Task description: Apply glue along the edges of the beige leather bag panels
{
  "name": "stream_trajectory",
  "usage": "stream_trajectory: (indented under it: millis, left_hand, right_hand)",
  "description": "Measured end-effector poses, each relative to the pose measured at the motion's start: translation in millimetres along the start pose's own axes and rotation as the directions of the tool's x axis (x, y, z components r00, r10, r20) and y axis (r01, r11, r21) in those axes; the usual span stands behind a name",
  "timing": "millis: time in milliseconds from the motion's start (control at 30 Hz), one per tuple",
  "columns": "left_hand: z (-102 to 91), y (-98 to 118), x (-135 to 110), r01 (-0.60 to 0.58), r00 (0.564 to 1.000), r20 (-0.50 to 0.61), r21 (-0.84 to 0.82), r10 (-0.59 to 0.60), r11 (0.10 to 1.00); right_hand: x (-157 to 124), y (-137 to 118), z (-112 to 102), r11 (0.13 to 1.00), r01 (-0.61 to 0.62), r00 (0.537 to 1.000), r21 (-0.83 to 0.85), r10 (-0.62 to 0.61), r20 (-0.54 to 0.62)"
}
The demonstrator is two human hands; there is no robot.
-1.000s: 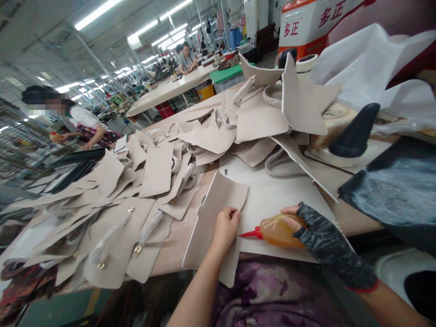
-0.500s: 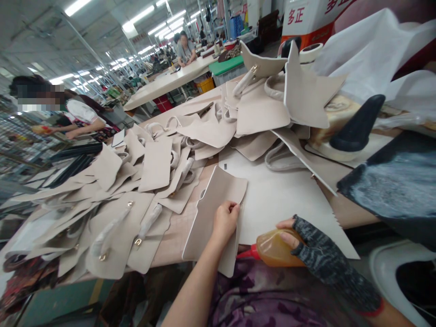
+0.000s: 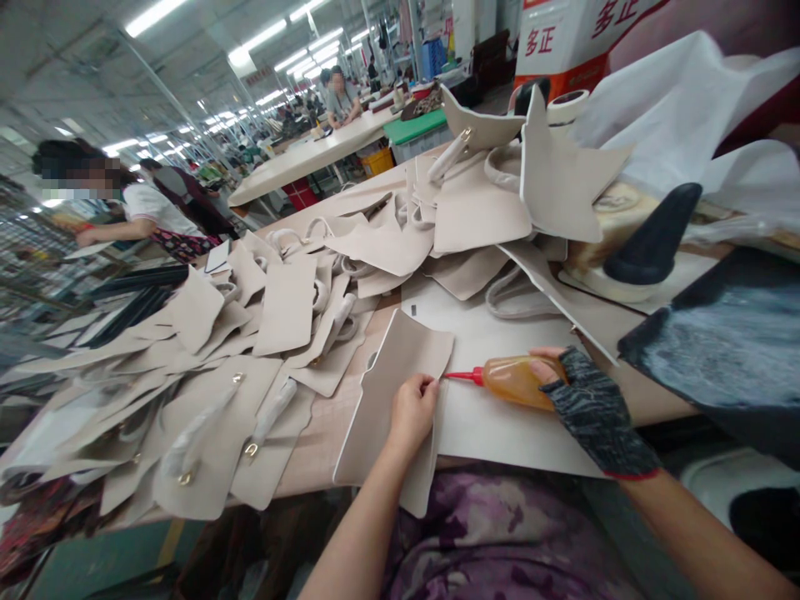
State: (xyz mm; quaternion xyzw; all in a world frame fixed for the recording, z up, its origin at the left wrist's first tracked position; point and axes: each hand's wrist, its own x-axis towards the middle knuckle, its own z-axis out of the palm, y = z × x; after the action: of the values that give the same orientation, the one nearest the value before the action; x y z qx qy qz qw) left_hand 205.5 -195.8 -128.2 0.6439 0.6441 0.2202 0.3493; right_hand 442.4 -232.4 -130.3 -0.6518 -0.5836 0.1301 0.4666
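Observation:
A beige leather bag panel (image 3: 387,392) with pale edges lies folded at the front of the table, partly over a white board (image 3: 500,433). My left hand (image 3: 413,410) pinches its right edge between thumb and fingers. In a dark grey fingerless glove, my right hand (image 3: 578,400) grips a squeeze bottle (image 3: 516,381) of amber liquid, held nearly level. Its thin red nozzle (image 3: 463,376) points left, with the tip at the panel's edge close to my left fingertips. Whether the tip touches the leather I cannot tell.
Beige bag panels (image 3: 284,304) with wrapped handles cover the left and back of the table. A black cone-shaped object (image 3: 656,237) stands at right, near a dark smeared sheet (image 3: 731,333). One person (image 3: 137,204) works at far left, another (image 3: 342,100) at a farther table.
My right hand has raised the bottle from the table's front edge, bringing its nozzle up to the panel's edge. My left hand keeps its pinch in nearly the same place.

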Motion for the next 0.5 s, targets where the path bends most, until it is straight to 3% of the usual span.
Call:
stream_trajectory:
  millis: [167,300,500]
  left_hand:
    - [0.2,-0.1,-0.1,0.015,1.000,-0.001,-0.013,-0.015,1.000]
    - [1.2,-0.9,-0.9,0.015,1.000,-0.002,-0.015,-0.015,1.000]
    - [2.2,-3.2,0.5,0.006,1.000,-0.004,-0.017,-0.006,1.000]
  right_hand:
    - [8.2,1.8,4.7,0.990,0.134,0.985,-0.055,-0.139,-0.099]
    - [6.4,-4.2,0.2,0.968,0.245,0.967,-0.051,-0.248,-0.051]
    - [-10.0,-22.1,-6.0,0.988,0.110,0.987,0.111,-0.122,0.107]
